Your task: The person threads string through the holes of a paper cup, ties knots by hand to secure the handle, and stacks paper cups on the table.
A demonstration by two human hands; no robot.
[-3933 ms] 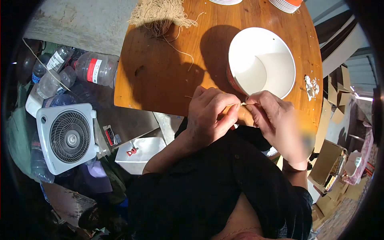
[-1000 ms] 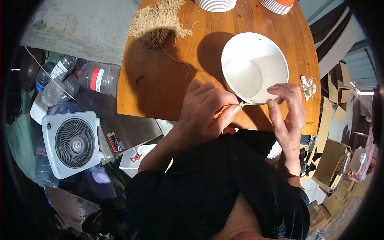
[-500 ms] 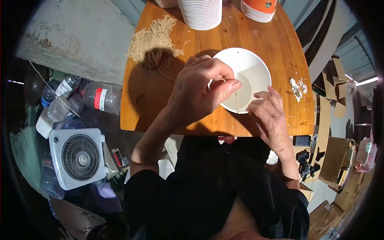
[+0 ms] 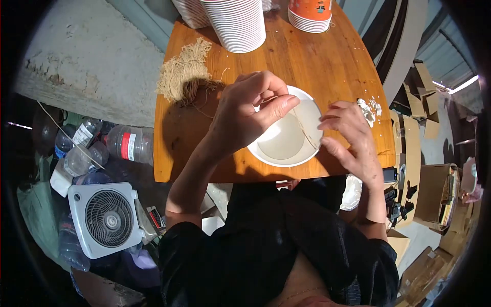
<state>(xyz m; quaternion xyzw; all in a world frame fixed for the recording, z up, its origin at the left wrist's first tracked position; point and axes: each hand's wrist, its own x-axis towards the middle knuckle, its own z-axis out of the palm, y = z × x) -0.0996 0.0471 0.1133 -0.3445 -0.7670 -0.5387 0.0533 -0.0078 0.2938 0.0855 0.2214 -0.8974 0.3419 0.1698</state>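
My left hand (image 4: 245, 111) is over a white paper bowl (image 4: 262, 157), with its thumb and forefinger pinched on a thin string (image 4: 305, 132). From the fingertips the string runs down across the bowl's inside toward its right wall. To the right of the bowl is my right hand (image 4: 355, 140), thumb and fingers apart around the right rim, with nothing visible gripped. Whether it touches the rim I cannot tell. A bundle of beige string (image 4: 183, 69) lies at the left of the wooden table (image 4: 307, 66).
A tall stack of white paper bowls (image 4: 235, 25) and an orange paper bowl stack (image 4: 310, 13) stand at the back. White crumbled scraps (image 4: 368, 111) lie at the table's right. Beside the table, on the left, are a fan (image 4: 110, 220) and plastic bottles (image 4: 128, 142).
My right hand's fingers have spread and moved off the string's lower end. The string now slants rightward inside the bowl. The bowl appears lower and further left, and the view has shifted.
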